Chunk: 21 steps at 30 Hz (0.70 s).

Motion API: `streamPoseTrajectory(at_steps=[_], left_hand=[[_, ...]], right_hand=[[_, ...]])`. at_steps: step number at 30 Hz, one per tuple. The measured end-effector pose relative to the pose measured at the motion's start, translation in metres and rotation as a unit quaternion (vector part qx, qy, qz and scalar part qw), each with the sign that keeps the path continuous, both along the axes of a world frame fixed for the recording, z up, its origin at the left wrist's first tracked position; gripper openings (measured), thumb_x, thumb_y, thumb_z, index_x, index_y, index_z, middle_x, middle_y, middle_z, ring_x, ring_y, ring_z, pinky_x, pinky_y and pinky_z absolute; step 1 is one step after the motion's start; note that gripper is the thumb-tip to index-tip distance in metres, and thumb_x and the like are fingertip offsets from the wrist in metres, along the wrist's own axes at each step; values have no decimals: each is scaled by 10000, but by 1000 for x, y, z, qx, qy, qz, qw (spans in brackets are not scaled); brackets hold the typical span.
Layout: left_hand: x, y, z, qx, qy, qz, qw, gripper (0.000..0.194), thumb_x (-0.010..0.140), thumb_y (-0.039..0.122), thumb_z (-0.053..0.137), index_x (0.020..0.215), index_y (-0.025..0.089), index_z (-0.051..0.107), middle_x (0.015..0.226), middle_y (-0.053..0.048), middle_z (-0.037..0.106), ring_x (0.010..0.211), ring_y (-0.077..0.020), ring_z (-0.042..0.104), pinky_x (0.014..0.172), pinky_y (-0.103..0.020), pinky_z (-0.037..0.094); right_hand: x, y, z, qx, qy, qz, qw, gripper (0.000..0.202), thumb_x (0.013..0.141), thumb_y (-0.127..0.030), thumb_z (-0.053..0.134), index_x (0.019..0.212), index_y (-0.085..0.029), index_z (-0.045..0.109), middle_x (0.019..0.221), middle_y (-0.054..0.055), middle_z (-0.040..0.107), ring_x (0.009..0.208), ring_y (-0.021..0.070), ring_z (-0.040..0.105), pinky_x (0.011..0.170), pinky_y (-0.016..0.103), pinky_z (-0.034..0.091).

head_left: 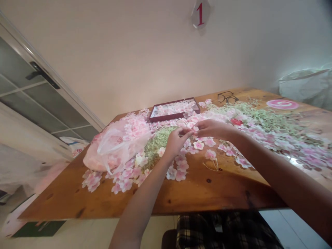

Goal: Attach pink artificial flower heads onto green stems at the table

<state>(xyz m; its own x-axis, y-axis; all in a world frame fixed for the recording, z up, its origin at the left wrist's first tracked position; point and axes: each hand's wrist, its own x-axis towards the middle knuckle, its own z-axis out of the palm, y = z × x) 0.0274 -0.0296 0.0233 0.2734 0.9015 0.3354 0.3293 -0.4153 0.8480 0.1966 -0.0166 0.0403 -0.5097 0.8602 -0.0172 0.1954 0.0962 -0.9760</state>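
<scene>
Over the middle of the wooden table, my left hand (178, 135) and my right hand (210, 128) meet at the fingertips. Between them is a small pink artificial flower (194, 129), pinched by both hands. Just below, a pink-and-white flower (199, 145) lies among other loose blossoms. A single flower with thin pale stems (211, 155) rests on the wood, nearer to me. Left of my left hand is a heap of pale green stems (158, 141). My fingers partly cover the held flower.
A dark red tray (172, 117) of flowers sits by the wall. At left lies a clear plastic bag (111, 147) with pink blossoms. Glasses (227, 98), a pink round disc (282, 104) and a red flower (236, 121) are on the right part of the wooden table (192, 197).
</scene>
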Motion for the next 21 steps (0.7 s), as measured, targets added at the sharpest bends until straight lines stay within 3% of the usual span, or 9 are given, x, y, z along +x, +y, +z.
streamPoseTrajectory(at_steps=[4, 7, 10, 13, 17, 21], left_hand=[[1, 0, 0, -2, -8, -9, 1000, 297, 674, 418, 512, 789, 156, 591, 764, -41, 596, 702, -129, 531, 656, -254, 399], [-1, 0, 1, -1, 13, 1, 1000, 291, 687, 420, 491, 791, 162, 575, 771, -37, 591, 712, -129, 529, 659, -251, 394], [-2, -6, 2, -30, 123, -44, 991, 285, 684, 438, 478, 752, 177, 568, 757, -26, 597, 670, -127, 530, 597, -235, 383], [3, -17, -3, -60, 283, -119, 950, 358, 650, 517, 465, 629, 171, 557, 610, -16, 575, 532, -123, 498, 477, -223, 323], [15, -28, -17, -23, 358, -143, 922, 295, 610, 462, 540, 641, 169, 552, 629, -29, 591, 557, -139, 509, 474, -223, 310], [20, -29, -25, -38, 358, -186, 914, 173, 637, 333, 541, 695, 171, 563, 691, -26, 612, 627, -147, 539, 525, -222, 357]], right_hand=[[4, 4, -12, -73, 71, -17, 995, 172, 585, -300, 656, 608, -163, 554, 629, -11, 540, 655, 95, 523, 746, 271, 409], [7, 4, -16, -72, 93, -44, 992, 177, 588, -305, 659, 580, -158, 561, 654, 11, 554, 689, 114, 536, 767, 288, 415], [18, 1, -18, -48, 105, -118, 986, 199, 613, -347, 639, 623, -156, 585, 726, 43, 580, 731, 139, 550, 772, 308, 422], [34, -5, -22, -32, 102, -174, 979, 238, 619, -374, 631, 669, -145, 589, 743, 59, 584, 713, 147, 556, 758, 329, 432], [48, -15, -34, -18, 100, -181, 978, 256, 605, -388, 639, 635, -143, 570, 640, 18, 531, 645, 132, 541, 708, 326, 448], [48, -22, -42, -54, 104, -156, 981, 245, 593, -376, 646, 635, -146, 571, 654, 13, 525, 654, 136, 540, 714, 322, 445]])
